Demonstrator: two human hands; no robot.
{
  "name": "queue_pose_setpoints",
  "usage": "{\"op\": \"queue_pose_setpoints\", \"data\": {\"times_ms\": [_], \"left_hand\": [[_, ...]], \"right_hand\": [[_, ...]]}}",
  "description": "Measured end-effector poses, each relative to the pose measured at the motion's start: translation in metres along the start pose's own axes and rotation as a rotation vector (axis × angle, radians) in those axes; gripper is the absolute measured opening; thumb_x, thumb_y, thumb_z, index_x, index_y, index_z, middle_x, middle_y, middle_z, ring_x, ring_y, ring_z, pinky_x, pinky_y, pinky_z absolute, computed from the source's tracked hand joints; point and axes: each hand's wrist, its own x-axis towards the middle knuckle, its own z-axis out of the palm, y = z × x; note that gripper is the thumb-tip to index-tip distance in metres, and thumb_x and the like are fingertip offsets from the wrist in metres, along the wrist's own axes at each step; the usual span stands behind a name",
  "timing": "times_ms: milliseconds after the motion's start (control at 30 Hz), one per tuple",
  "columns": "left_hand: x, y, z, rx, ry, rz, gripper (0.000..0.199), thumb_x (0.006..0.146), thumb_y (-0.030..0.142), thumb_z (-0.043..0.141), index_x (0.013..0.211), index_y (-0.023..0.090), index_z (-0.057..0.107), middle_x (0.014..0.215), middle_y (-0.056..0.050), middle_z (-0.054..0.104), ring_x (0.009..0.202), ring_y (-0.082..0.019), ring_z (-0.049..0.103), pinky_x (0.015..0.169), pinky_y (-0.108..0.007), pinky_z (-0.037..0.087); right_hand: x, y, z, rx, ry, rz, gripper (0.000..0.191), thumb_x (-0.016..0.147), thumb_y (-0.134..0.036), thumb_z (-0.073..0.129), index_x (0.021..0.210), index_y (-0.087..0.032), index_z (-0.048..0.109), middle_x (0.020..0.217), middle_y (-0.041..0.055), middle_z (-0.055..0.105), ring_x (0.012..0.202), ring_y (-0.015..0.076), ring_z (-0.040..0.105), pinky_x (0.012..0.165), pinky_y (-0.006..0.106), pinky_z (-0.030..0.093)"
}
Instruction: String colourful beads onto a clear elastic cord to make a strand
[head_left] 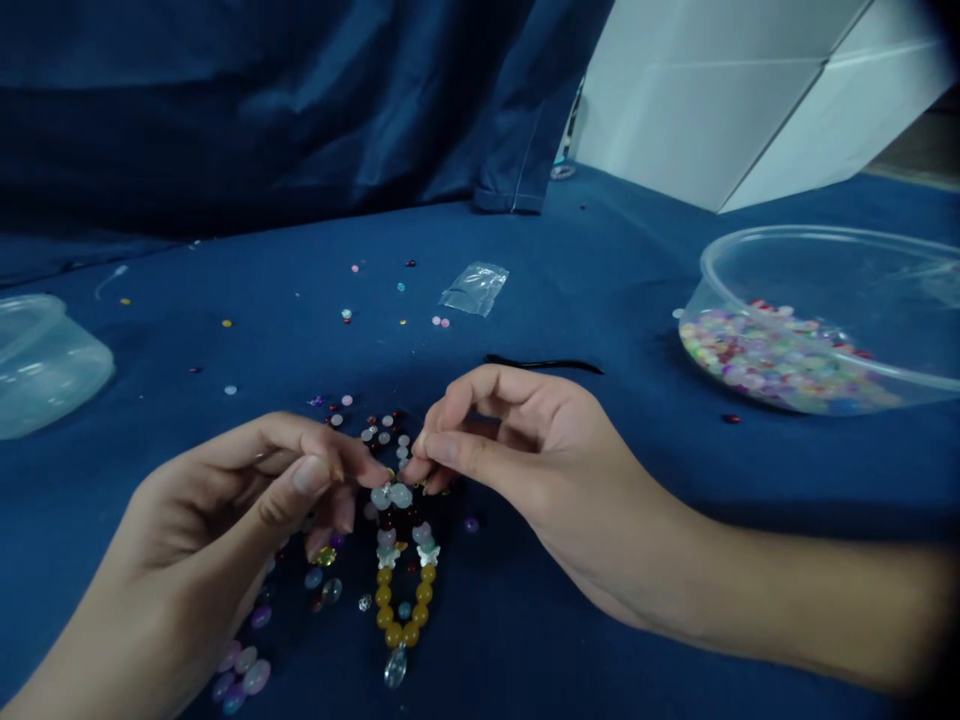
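A beaded loop (385,594) hangs or lies between my hands, with yellow beads at the bottom, white butterfly beads, dark red beads, pale beads at the top and a clear drop bead (395,667) below. My left hand (255,520) is at its upper left, fingers curled and a fingertip at the top of the loop. From the upper right, my right hand (517,450) pinches thumb and forefinger together close to the loop's top; whatever is between them is too small to make out. Loose beads (257,676) lie under and beside my left hand.
A clear tub (825,235) of mixed beads stands at the right, another clear container (56,365) at the left edge. A small plastic bag (476,288), a black strip (544,365) and scattered beads lie on the blue cloth (600,440). White panels (675,100) stand behind.
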Motion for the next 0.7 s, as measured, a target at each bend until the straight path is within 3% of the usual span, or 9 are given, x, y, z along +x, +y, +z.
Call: {"op": "queue_pose_setpoints", "data": {"times_ms": [167, 400, 567, 700], "left_hand": [[-0.0007, -0.0019, -0.0029, -0.144, -0.088, -0.083, 0.020, 0.086, 0.046, 0.073, 0.082, 0.027, 0.068, 0.082, 0.004, 0.064, 0.066, -0.009, 0.052, 0.059, -0.011, 0.048], [0.0022, -0.0026, 0.0013, -0.188, -0.035, -0.051, 0.026, 0.077, 0.047, 0.081, 0.079, 0.024, 0.069, 0.078, 0.001, 0.062, 0.065, -0.011, 0.053, 0.057, -0.012, 0.049], [0.0022, -0.0005, 0.0058, -0.157, -0.085, -0.052, 0.030, 0.084, 0.050, 0.072, 0.073, 0.023, 0.066, 0.071, 0.001, 0.053, 0.063, -0.012, 0.044, 0.055, -0.014, 0.043], [0.0013, -0.0026, 0.0053, -0.111, -0.136, -0.080, 0.026, 0.089, 0.048, 0.067, 0.079, 0.025, 0.063, 0.075, 0.001, 0.051, 0.069, -0.013, 0.046, 0.059, -0.015, 0.044]], "right_hand": [[0.0004, 0.0010, 0.0002, -0.040, -0.020, -0.048, 0.019, 0.086, -0.004, 0.062, 0.073, -0.017, 0.059, 0.075, -0.0014, 0.064, 0.072, 0.0104, 0.066, 0.068, 0.021, 0.055], [-0.0018, 0.0044, -0.0012, -0.084, -0.051, -0.104, 0.016, 0.085, -0.006, 0.064, 0.075, -0.018, 0.059, 0.078, -0.0017, 0.063, 0.071, 0.0088, 0.062, 0.069, 0.021, 0.052], [-0.0012, 0.0048, -0.0007, -0.058, -0.063, -0.099, 0.019, 0.085, -0.004, 0.062, 0.072, -0.017, 0.058, 0.076, -0.0016, 0.063, 0.069, 0.0082, 0.062, 0.067, 0.020, 0.052], [-0.0020, 0.0048, 0.0008, -0.046, -0.061, -0.109, 0.020, 0.085, -0.003, 0.061, 0.071, -0.017, 0.057, 0.075, -0.0016, 0.063, 0.067, 0.0082, 0.060, 0.065, 0.020, 0.052]]}}
